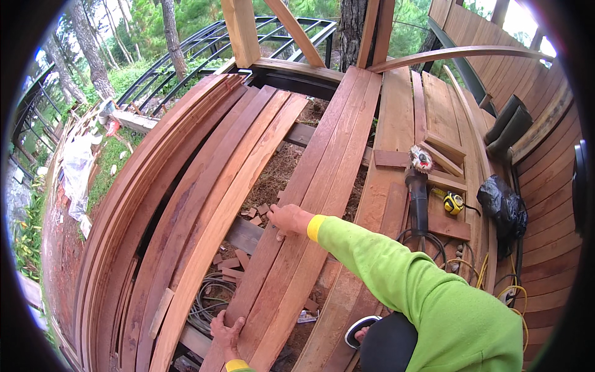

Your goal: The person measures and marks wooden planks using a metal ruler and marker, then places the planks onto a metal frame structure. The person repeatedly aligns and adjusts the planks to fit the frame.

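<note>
Several long reddish-brown planks lie side by side, running away from me. The leftmost plank (254, 276) of the middle group is under both my hands. My left hand (226, 333) is at its near end, thumb on top and fingers over the left edge. Farther along the same edge, my right hand (289, 219) curls its fingers over the side; the fingertips are partly hidden. To the right, an angle grinder (418, 201) with a whitish brush-like disc lies on boards. Beside it sits a yellow and black tape measure (453, 203).
Curved-looking stacked boards (124, 217) fill the left. Between plank groups, a gap shows joists (243, 234), wood offcuts (231, 273) and coiled cable (207, 304). Black boots (509, 124) and a black plastic bag (502, 204) stand by the right wall. Wooden posts (240, 34) rise at the far end.
</note>
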Demonstrator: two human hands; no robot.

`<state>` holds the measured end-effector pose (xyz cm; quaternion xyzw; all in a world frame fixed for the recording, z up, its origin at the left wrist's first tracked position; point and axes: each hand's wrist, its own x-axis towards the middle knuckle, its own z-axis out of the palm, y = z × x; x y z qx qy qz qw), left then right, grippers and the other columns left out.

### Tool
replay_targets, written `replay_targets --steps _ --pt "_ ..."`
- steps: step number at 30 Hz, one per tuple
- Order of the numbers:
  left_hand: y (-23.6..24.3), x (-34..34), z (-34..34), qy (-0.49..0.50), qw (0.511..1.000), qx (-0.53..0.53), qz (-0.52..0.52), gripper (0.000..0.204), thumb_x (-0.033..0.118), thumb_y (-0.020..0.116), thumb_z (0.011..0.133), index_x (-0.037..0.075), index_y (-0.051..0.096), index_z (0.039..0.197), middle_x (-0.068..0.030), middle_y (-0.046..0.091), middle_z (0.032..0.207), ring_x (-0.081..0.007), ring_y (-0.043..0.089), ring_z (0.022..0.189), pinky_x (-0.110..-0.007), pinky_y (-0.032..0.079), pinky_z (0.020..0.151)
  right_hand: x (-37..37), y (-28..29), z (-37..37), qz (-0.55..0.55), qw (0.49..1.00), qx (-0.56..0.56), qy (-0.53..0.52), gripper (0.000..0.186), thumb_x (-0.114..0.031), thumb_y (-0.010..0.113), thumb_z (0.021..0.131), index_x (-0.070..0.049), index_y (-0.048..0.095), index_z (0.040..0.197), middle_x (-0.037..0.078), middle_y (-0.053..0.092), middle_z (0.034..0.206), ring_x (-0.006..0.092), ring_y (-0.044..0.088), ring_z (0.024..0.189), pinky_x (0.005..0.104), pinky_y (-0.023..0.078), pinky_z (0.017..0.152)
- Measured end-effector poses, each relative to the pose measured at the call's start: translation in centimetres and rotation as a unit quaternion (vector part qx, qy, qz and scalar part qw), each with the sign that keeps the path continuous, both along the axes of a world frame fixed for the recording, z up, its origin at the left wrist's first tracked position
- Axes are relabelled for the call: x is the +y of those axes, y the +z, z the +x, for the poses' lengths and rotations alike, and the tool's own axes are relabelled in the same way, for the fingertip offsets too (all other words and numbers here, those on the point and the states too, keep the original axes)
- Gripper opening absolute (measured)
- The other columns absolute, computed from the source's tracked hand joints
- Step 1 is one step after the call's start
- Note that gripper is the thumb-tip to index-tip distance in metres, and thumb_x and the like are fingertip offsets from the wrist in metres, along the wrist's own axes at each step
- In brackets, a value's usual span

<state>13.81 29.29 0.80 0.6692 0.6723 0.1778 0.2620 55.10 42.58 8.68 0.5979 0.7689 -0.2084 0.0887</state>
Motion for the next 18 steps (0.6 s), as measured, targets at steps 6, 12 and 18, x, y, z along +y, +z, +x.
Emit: replay_targets --steps 6,12,18 --pt "-0.4 0.3 -0.3 -0.074 0.996 0.036 0.02 0.08 0.058 0.079 0.055 0.012 0.062 0.119 -0.0099 0.058 0.101 -0.0306 0.049 0.105 -0.044 0.032 0.096 -0.4 0.5 -0.1 -0.026 0.999 -0.017 -0.031 0.099 -0.04 0.078 0.069 0.001 0.027 0.143 0.019 0.044 0.135 0.0316 0.057 0.113 0.0406 0.05 0.088" --pt "0.0 1.1 0.0 -0.195 0.979 0.054 0.032 0.076 0.038 0.075 0.073 -0.001 0.046 0.132 -0.0237 0.056 0.116 -0.0379 0.053 0.108 -0.044 0.041 0.095 -0.6 -1.0 -0.4 -0.006 0.999 -0.015 -0.048 0.094 -0.041 0.078 0.07 0.003 0.034 0.139 0.02 0.032 0.146 0.0302 0.053 0.12 0.0399 0.051 0.089" --pt "1.6 0.4 2.1 -0.175 0.975 0.135 -0.031 0.08 0.035 0.07 0.076 0.002 0.035 0.139 -0.0275 0.047 0.128 -0.0421 0.045 0.118 -0.051 0.037 0.098 -0.5 -2.2 -0.1 -0.002 0.998 -0.007 -0.058 0.093 -0.042 0.078 0.069 0.003 0.036 0.139 0.02 0.03 0.148 0.0298 0.053 0.121 0.0391 0.052 0.087"
